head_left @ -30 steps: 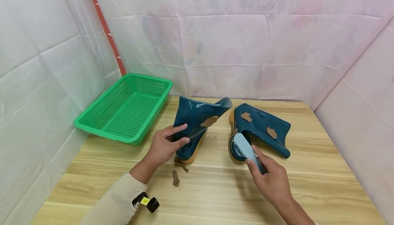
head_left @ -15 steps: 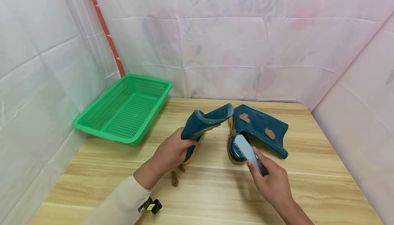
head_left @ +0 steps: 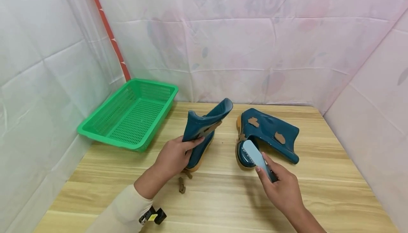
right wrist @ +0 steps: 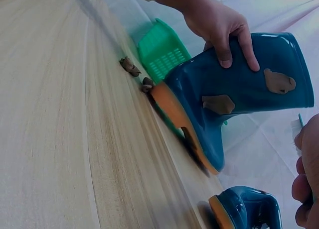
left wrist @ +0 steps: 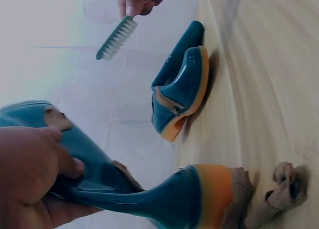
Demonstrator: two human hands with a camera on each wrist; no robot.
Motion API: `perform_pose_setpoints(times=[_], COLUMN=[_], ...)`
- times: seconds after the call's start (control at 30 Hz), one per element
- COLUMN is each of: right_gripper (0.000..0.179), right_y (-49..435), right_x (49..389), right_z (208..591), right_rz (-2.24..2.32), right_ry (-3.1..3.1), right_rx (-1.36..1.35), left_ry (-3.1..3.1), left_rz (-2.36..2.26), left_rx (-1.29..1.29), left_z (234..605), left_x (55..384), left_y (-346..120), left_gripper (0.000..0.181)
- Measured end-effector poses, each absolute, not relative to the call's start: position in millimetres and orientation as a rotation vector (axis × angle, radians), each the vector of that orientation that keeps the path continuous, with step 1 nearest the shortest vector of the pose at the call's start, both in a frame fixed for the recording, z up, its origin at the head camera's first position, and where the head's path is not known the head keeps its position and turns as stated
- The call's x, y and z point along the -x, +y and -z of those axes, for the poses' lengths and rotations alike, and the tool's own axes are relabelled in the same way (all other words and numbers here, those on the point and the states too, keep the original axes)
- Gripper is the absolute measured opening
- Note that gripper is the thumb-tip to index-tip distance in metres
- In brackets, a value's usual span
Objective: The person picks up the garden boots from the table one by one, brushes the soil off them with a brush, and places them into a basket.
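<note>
Teal rubber boot (right wrist: 244, 87), shaft gripped in left hand (head_left: 173, 157), sole toward the table (head_left: 334, 180).
Long axis upward; brown-patched side faces the brush (head_left: 253, 151), held in right hand (head_left: 283, 187), apart to boot's right. Left hand nearer.

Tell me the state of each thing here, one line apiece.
Left boot: held by the left hand, brown-patched.
Right boot: unheld, shaft slanting rightward, brown-patched.
Brush: raised, held in the right hand, bristles downward.
Brown pieces: loose on the table.
Green basket: upright, open side up.
</note>
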State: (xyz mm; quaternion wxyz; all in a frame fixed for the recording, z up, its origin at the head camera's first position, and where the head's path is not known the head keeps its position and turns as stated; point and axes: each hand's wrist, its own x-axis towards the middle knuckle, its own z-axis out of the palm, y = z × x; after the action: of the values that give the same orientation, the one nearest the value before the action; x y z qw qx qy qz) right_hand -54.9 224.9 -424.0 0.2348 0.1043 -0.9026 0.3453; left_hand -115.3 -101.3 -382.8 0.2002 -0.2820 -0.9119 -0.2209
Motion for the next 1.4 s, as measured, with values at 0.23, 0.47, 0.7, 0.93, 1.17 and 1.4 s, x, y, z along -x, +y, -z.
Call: perform_pose_setpoints(times=[0.23,0.47,0.7,0.93,1.17,1.4], right_gripper=[0.051,0.052,0.052,0.050,0.049,0.053], right_y=[222.1,220.4,220.1,208.5,185.1,163.8], right_x=[56.6,55.5,54.2,60.6,80.4,99.1], right_z=[425.7,426.4,425.7,422.3,420.0,421.0], right_rz=[-0.956,-0.954,-0.957,-0.908,-0.925,-0.924], right_ry=[-2.480,-2.484,-2.497,-2.607,-2.618,-2.569], right_rx=[-0.293,-0.298,-0.316,-0.416,-0.576,-0.635], left_ry=[-2.332,-2.226,-2.289,-2.354,-2.372,-2.374], left_rz=[0.837,1.423,1.735,1.780,1.579,1.407], left_rx=[0.747,0.806,0.744,0.593,0.579,0.549], left_z=[395.5,407.4,405.9,408.4,408.0,412.7], left_x=[126.2,137.4,142.5,142.8,140.9,140.6], left_y=[-117.6,-136.4,-150.8,-150.4,-142.0,-135.8], left_gripper=[0.046,0.035,0.031,0.037,0.038,0.042])
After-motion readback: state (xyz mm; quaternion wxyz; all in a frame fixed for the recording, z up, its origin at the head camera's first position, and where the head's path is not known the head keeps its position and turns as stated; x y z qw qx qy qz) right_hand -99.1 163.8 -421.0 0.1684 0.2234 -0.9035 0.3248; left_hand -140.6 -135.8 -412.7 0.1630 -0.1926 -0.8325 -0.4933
